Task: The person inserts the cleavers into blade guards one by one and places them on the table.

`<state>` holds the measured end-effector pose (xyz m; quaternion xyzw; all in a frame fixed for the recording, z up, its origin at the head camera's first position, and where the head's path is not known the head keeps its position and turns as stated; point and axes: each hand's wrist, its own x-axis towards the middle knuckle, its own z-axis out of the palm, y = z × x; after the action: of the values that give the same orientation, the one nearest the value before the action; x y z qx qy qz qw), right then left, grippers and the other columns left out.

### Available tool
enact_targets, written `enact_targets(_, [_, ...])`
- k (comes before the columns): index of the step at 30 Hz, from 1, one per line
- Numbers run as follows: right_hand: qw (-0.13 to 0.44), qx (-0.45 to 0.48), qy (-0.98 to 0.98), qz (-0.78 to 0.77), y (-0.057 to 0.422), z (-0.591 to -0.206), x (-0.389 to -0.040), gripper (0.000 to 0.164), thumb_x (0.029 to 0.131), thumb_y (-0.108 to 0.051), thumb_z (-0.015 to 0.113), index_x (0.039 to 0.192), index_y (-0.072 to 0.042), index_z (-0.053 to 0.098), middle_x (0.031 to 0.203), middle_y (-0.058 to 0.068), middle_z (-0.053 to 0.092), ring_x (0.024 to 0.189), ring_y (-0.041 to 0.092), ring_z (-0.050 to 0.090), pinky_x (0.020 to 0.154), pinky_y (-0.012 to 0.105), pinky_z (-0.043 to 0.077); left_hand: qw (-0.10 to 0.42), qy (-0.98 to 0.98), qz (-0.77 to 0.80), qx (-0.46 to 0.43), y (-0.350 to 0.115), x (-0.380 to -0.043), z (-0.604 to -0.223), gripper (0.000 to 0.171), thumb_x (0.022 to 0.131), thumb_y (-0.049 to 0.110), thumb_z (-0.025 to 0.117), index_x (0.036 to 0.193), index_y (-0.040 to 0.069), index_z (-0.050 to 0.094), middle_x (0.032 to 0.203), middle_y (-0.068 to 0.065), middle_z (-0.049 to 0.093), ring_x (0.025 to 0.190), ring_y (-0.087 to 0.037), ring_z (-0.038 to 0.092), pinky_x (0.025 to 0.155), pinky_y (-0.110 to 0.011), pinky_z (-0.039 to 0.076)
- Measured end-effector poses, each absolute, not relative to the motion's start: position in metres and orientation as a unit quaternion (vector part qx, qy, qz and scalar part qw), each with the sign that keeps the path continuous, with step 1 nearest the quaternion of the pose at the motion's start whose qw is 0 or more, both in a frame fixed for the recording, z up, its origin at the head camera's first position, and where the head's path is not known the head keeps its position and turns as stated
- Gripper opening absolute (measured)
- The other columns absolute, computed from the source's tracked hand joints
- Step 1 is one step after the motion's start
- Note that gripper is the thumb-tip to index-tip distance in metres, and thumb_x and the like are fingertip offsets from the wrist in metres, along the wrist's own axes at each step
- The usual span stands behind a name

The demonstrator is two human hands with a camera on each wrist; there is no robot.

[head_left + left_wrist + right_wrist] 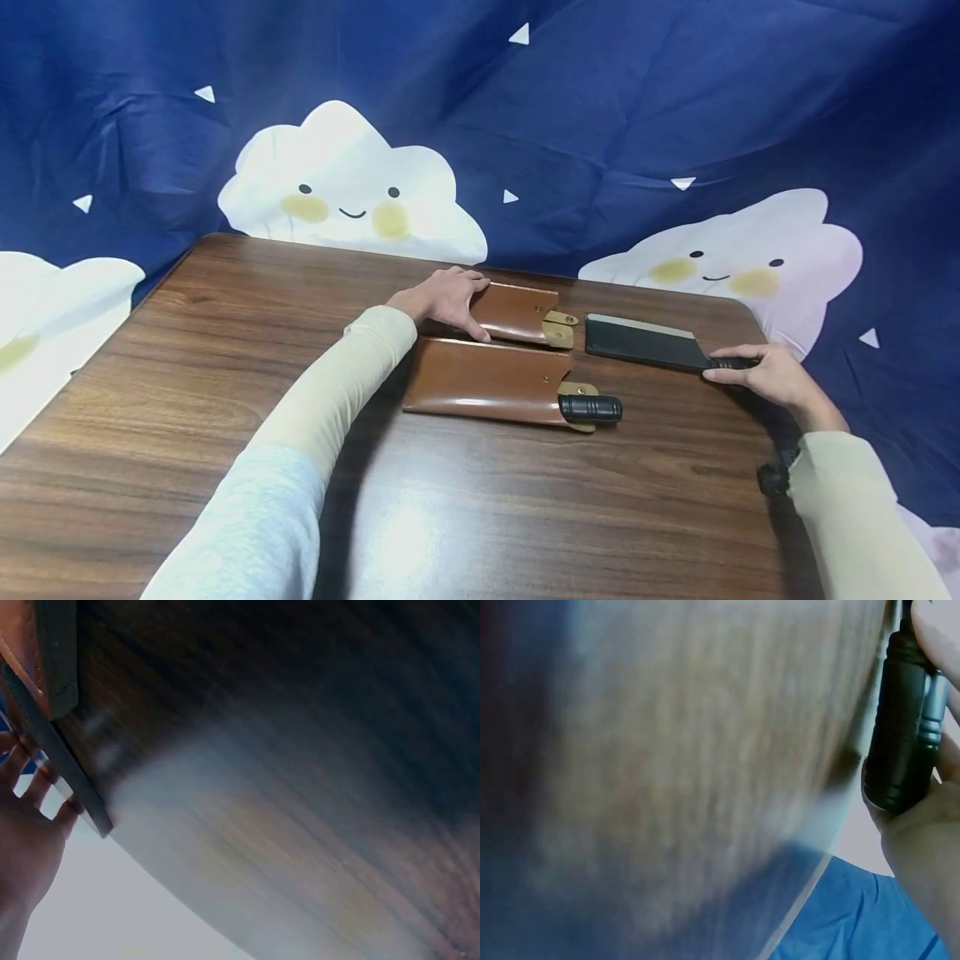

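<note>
My left hand (452, 300) grips the closed end of the farther brown leather sheath (510, 312), thumb on its near edge and fingers at its far edge. In the left wrist view, the fingers lie along the sheath's edge. A tan snap strap (561, 318) sticks out at its right end. To the right is a cleaver (637, 343) with a broad black blade and a pale strip along its far edge, lying flat close over the table. My right hand (780, 379) holds its ribbed black handle (901, 724) between thumb and fingers. The blade tip points toward the sheath's opening, a small gap apart.
Nearer me lies a second, larger brown sheath (487, 379), with a black ribbed handle (592, 408) protruding from its right end. Everything rests on a dark wooden table (600, 517). Behind it hangs a blue cloth (600, 100) with smiling clouds.
</note>
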<state>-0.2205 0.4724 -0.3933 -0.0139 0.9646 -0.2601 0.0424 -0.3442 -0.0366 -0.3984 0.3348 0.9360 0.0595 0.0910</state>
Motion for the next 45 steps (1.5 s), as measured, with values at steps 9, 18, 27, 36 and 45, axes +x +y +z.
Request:
enact_targets(9, [-0.003, -0.021, 0.961, -0.274, 0.469, -0.391, -0.212, 0.055, 0.082, -0.039, 0.085, 0.117, 0.001, 0.074, 0.121, 0.03, 0.066, 0.109, 0.025, 0.058, 0.081, 0.022, 0.039, 0.075, 0.937, 0.059, 0.336, -0.044, -0.342, -0.395, 0.11, 0.071, 0.073, 0.073, 0.156, 0.011, 0.041, 0.16, -0.008, 0.037, 0.143, -0.032, 0.034, 0.107, -0.052, 0.031])
enact_targets(18, [-0.059, -0.04, 0.952, -0.297, 0.462, -0.387, -0.206, 0.045, 0.081, -0.032, 0.087, 0.111, 0.0, 0.076, 0.107, 0.017, 0.072, 0.089, -0.014, 0.05, 0.075, 0.013, 0.04, 0.055, 0.941, 0.063, 0.329, -0.05, -0.338, -0.39, 0.108, 0.074, 0.074, 0.069, 0.156, 0.009, 0.041, 0.161, -0.008, 0.037, 0.145, -0.032, 0.031, 0.11, -0.052, 0.026])
enact_targets(27, [-0.091, -0.038, 0.951, -0.294, 0.46, -0.387, -0.201, 0.044, 0.082, -0.031, 0.087, 0.112, -0.001, 0.076, 0.105, 0.006, 0.073, 0.09, -0.015, 0.049, 0.076, 0.013, 0.038, 0.028, 0.939, 0.088, 0.332, -0.055, -0.33, -0.385, 0.11, 0.073, 0.077, 0.066, 0.155, 0.008, 0.042, 0.159, -0.009, 0.039, 0.144, -0.033, 0.031, 0.112, -0.054, 0.022])
enact_targets(36, [-0.144, -0.066, 0.941, -0.298, 0.447, -0.38, -0.199, 0.034, 0.078, -0.022, 0.09, 0.105, -0.004, 0.079, 0.095, -0.012, 0.071, 0.089, -0.015, 0.052, 0.079, 0.005, 0.033, -0.026, 0.934, 0.1, 0.343, -0.064, -0.321, -0.384, 0.107, 0.075, 0.077, 0.064, 0.153, 0.006, 0.046, 0.155, -0.011, 0.043, 0.142, -0.034, 0.034, 0.113, -0.052, 0.022])
enact_targets(45, [-0.136, -0.05, 0.936, -0.32, 0.437, -0.372, -0.193, 0.036, 0.082, -0.025, 0.087, 0.108, -0.002, 0.078, 0.097, -0.021, 0.068, 0.092, -0.013, 0.053, 0.08, 0.006, 0.034, -0.039, 0.93, 0.097, 0.353, -0.075, -0.31, -0.38, 0.11, 0.074, 0.08, 0.062, 0.153, 0.005, 0.045, 0.154, -0.011, 0.044, 0.139, -0.033, 0.036, 0.111, -0.052, 0.024])
